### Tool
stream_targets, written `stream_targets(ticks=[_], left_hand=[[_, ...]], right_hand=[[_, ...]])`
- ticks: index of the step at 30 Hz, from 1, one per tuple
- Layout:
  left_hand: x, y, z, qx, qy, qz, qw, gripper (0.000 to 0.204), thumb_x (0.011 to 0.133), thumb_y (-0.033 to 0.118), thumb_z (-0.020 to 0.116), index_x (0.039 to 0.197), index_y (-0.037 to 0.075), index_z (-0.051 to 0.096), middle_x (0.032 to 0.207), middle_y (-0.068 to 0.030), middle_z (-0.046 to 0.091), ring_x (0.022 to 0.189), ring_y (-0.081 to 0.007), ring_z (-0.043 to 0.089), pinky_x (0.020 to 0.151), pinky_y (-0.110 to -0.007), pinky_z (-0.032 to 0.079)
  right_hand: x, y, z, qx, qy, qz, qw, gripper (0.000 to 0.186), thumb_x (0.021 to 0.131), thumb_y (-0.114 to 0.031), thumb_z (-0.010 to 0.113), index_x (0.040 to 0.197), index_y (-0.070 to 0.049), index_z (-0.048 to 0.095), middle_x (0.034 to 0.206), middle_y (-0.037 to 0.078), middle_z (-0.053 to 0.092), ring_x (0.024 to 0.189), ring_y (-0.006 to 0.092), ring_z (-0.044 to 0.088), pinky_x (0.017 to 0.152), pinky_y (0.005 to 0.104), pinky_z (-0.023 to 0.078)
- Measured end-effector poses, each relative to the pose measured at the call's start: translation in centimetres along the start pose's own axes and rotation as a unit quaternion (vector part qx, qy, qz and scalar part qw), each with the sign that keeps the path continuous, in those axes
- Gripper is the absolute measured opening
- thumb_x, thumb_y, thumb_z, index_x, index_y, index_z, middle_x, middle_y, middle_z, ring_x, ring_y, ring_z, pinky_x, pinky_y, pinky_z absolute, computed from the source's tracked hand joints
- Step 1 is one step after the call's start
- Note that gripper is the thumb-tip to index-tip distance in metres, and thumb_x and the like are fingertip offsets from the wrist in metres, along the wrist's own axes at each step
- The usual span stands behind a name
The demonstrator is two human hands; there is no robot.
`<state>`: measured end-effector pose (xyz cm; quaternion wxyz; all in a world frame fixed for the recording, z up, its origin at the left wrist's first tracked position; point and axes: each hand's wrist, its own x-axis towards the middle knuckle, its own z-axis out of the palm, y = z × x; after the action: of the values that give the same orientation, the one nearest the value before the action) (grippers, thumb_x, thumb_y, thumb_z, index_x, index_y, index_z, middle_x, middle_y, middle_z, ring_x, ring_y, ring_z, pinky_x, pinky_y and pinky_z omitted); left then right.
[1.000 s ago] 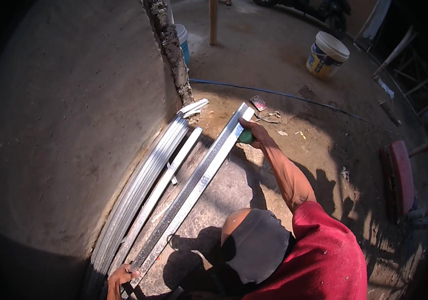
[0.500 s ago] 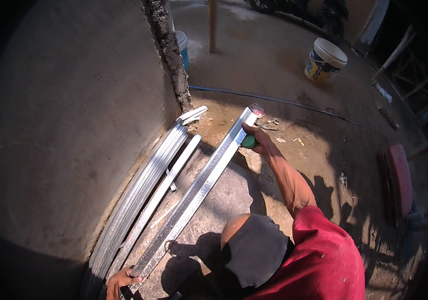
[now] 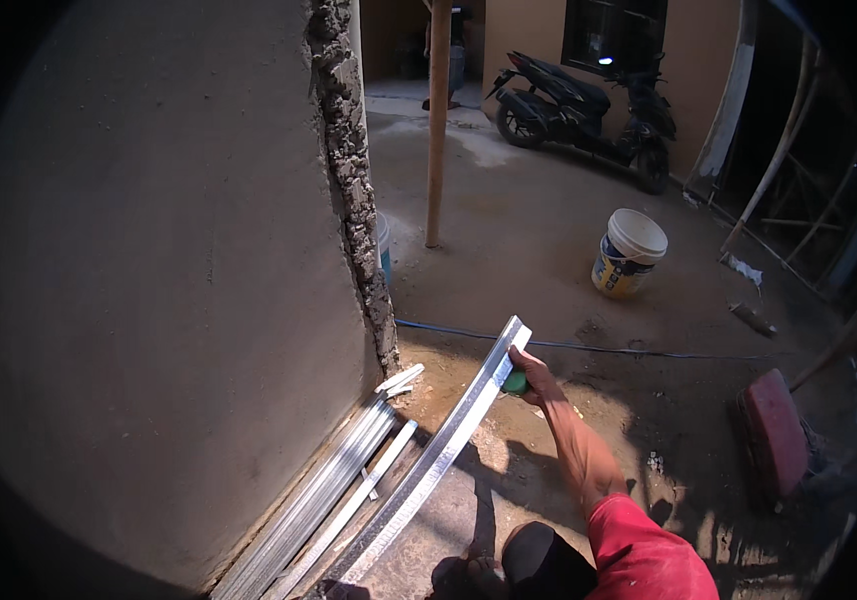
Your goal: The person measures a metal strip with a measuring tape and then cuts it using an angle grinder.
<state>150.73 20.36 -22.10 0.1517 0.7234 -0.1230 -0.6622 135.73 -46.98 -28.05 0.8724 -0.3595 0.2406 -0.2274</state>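
1. Gripping a silver metal channel (image 3: 436, 462) near its far end, the person's right hand (image 3: 535, 378) has a partly hidden green object (image 3: 516, 384) at its palm; the left hand is out of view, its state impossible to tell.
2. The channel slants from the near edge toward the far right, to the right of stacked metal lengths (image 3: 317, 498) along a grey wall (image 3: 169, 280).
3. Dark-blue-and-yellow printing wraps a white bucket (image 3: 639, 232) at far right; a pale blue patch marks the channel beside the hand, its detail too small to read.
4. Compared with half a second earlier, the view has tipped upward, showing more of a black scooter (image 3: 567, 98), and the left hand has left the frame.
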Motion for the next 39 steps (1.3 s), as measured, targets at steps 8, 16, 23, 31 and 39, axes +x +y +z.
stream_targets(ticks=[8, 16, 23, 31, 39], left_hand=[[-6.2, 15.8, -2.8, -0.019, -0.053, 0.053, 0.997, 0.027, 0.091, 0.016, 0.064, 0.11, -0.004, 0.065, 0.098, -0.0112, 0.07, 0.084, -0.0207, 0.066, 0.079, -0.035, 0.052], [-14.6, 32.4, -1.3, -0.003, -0.066, 0.146, 0.987, 0.022, 0.092, 0.014, 0.062, 0.107, 0.0, 0.069, 0.091, -0.0068, 0.071, 0.083, -0.0159, 0.066, 0.08, -0.031, 0.052], [-26.7, 41.8, 5.1, 0.088, 0.051, 0.135, 0.986, 0.033, 0.089, 0.026, 0.065, 0.11, 0.0, 0.066, 0.097, -0.01, 0.07, 0.092, -0.0207, 0.063, 0.086, -0.036, 0.047], [-25.7, 35.9, 6.0, 0.123, 0.185, 0.286, 0.932, 0.032, 0.091, 0.023, 0.062, 0.111, -0.001, 0.061, 0.097, -0.0146, 0.069, 0.088, -0.0252, 0.063, 0.084, -0.037, 0.048], [-30.1, 36.8, 10.0, 0.214, 0.339, 0.256, 0.88, 0.04, 0.092, 0.024, 0.054, 0.117, -0.007, 0.047, 0.1, -0.0343, 0.062, 0.097, -0.0487, 0.061, 0.086, -0.052, 0.046]], right_hand=[[-17.0, -4.3, 10.2, -0.235, 0.085, 0.125, 0.96, 0.055, 0.091, -0.05, 0.061, 0.126, -0.008, 0.061, 0.107, 0.004, 0.064, 0.081, 0.0101, 0.058, 0.069, 0.0267, 0.051], [-24.3, -14.0, 28.8, -0.274, 0.046, 0.096, 0.956, 0.055, 0.091, -0.039, 0.066, 0.131, -0.004, 0.053, 0.098, 0.002, 0.064, 0.086, 0.0088, 0.056, 0.076, 0.0253, 0.047], [-25.7, -19.4, 33.7, -0.332, 0.105, 0.019, 0.937, 0.053, 0.083, -0.043, 0.073, 0.117, -0.004, 0.062, 0.107, 0.006, 0.068, 0.097, 0.0152, 0.061, 0.084, 0.0304, 0.049], [-29.9, -25.0, 39.6, -0.483, 0.141, -0.01, 0.864, 0.043, 0.083, -0.04, 0.053, 0.104, -0.004, 0.066, 0.098, 0.027, 0.066, 0.095, 0.0436, 0.063, 0.083, 0.0469, 0.049], [-30.0, -25.3, 39.9, -0.567, 0.074, 0.03, 0.82, 0.048, 0.087, -0.046, 0.05, 0.113, -0.008, 0.065, 0.105, 0.026, 0.066, 0.102, 0.0426, 0.062, 0.089, 0.0462, 0.049]])
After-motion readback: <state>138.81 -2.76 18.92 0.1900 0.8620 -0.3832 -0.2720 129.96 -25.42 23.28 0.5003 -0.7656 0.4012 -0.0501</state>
